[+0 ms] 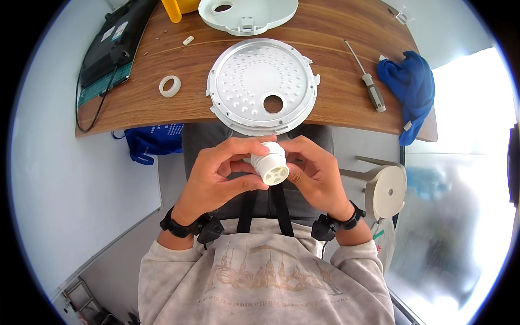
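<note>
Just in front of the table's near edge, I hold a white round plastic valve (270, 163) between both hands. Its slotted, spoked end is tilted toward me. My left hand (230, 168) has its index finger over the top and its thumb by the lower left side. On the right side, the thumb and fingers of my right hand (311, 169) pinch it. Beyond my hands lies a round dimpled metal lid plate (238, 81) with one large hole, its near rim reaching the table edge.
A pale lid (271, 21) and a yellow object (173, 10) are at the far side. A translucent ring (163, 86) lies left; a screwdriver (372, 89) and blue cloth (411, 81) lie right. A black device (122, 40) with a cable sits far left. A stool (385, 189) stands right.
</note>
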Action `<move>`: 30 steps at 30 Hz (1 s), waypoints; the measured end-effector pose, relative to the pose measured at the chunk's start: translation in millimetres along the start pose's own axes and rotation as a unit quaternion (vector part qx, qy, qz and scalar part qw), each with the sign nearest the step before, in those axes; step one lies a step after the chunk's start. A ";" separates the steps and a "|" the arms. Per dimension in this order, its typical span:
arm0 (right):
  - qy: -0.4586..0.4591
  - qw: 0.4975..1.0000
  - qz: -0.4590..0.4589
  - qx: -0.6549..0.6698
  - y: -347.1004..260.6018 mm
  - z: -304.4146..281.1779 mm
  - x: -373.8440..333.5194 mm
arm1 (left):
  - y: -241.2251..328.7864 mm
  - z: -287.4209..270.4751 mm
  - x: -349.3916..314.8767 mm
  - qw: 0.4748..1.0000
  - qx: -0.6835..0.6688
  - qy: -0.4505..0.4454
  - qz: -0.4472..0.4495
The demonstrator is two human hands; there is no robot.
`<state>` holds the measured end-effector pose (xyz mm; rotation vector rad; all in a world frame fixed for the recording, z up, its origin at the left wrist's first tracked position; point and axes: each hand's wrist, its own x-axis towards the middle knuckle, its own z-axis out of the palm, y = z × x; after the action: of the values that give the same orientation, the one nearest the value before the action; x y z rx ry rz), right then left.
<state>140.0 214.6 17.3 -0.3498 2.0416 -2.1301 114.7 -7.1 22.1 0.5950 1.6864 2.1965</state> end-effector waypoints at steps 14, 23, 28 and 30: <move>0.054 0.950 -0.171 -0.257 -18.3 6.2 0.4 | 19.3 6.6 4.1 0.983 0.170 0.033 -0.054; 0.074 0.959 -0.144 -0.232 -24.7 6.9 -2.0 | 13.6 -5.9 2.3 0.986 0.127 -0.007 -0.111; 0.072 0.960 -0.138 -0.234 -25.1 4.9 -3.8 | 11.8 -6.1 3.7 0.985 0.079 0.000 -0.156; 0.067 0.961 -0.135 -0.230 -27.3 3.6 -2.7 | 14.6 -5.6 4.4 0.982 0.061 0.007 -0.176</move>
<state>144.7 213.2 44.5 -0.5907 2.7039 -1.8270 108.2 -13.5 35.6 0.2819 1.7849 1.8633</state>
